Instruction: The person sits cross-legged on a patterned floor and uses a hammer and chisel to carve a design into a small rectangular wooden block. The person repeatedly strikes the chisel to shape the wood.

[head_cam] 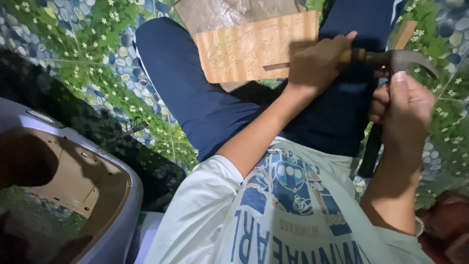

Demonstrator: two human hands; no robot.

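Our left hand has its grip wrapped around the sickle handle; our right hand pinches the blade just beyond, wooden board behind.

Floral pebble-patterned floor tiles (glossy green), dimly lit.

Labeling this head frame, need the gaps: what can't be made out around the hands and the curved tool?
- Curved metal blade, head view: the tip blurs at the right hand.
- Tool handle: mostly covered by the left hand.
- Right-hand fingers: curled under; what they grip is hidden.
- Wooden board: faint drawing too small to read; its right end lies behind the left hand.
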